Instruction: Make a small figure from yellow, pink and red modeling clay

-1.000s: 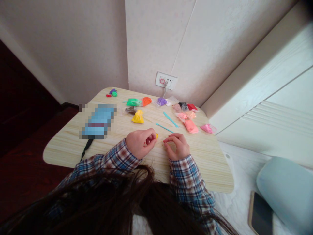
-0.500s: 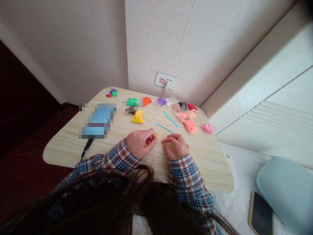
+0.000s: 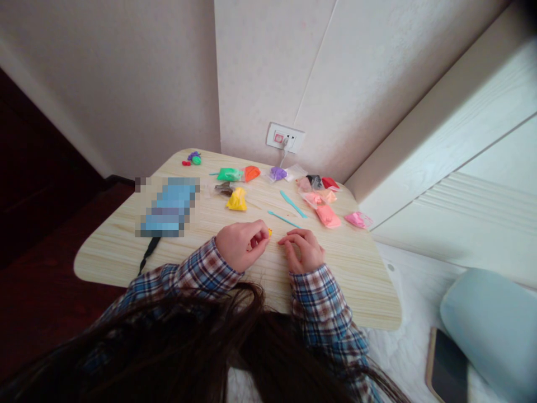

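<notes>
My left hand (image 3: 243,244) is closed in a pinch on a small piece of yellow clay (image 3: 270,233), which peeks out past the fingertips. Just to its right, my right hand (image 3: 304,252) hovers low over the table with thumb and fingers curled together. Whatever its fingertips hold, if anything, is too small to make out. Beyond both hands lie a thin blue modelling tool (image 3: 284,219) and a flat blue clay knife (image 3: 293,204). A bag of yellow clay (image 3: 237,200) sits past my left hand.
Bags of green clay (image 3: 230,174), orange clay (image 3: 252,173), purple clay (image 3: 278,174) and pink clay (image 3: 358,219) lie on the wooden table (image 3: 356,280), with several others. Small shaped clay pieces (image 3: 195,159) sit at the far left corner. A blurred-out blue device (image 3: 170,207) lies left.
My right hand's thumb has drawn in slightly against its curled fingers. My left hand and the yellow clay stay in place.
</notes>
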`<state>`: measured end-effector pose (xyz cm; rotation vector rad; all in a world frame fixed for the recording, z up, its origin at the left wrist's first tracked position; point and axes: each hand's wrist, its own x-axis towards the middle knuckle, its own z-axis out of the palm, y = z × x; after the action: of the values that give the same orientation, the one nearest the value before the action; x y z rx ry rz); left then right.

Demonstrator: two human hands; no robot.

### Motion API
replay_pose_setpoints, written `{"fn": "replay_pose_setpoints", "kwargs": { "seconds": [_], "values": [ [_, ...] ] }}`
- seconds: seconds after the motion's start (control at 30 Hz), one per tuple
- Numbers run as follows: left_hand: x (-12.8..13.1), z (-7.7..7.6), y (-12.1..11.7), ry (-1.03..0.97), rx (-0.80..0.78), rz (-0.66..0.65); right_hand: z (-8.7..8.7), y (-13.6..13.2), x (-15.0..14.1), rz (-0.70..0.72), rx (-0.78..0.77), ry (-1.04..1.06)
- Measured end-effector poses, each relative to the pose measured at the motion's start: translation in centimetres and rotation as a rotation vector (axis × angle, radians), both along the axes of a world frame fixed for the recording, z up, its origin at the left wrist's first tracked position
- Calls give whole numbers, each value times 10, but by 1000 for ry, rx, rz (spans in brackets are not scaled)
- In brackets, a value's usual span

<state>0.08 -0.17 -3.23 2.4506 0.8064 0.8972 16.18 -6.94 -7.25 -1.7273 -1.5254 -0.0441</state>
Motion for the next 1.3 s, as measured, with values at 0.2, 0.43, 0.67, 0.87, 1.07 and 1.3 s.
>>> {"fn": "replay_pose_setpoints", "kwargs": {
  "seconds": [0.2,0.43,0.67,0.87,1.07,1.3],
  "values": [
    [-1,2,0,11,-2,-4,1,0,2,64,1,54],
    [0,3,0,15,-1,2,1,0,2,99,24,104],
    [0,5,-1,25,-5,7,3,2,2,213,72,193],
    [-1,9,-2,48,-19,1,3,4,3,267,128,201],
    [-1,8,-2,48,-41,-5,2,4,5,306,147,213],
    [0,6,-1,33,-33,-12,0,5,4,311,173,247]
  ]
}}
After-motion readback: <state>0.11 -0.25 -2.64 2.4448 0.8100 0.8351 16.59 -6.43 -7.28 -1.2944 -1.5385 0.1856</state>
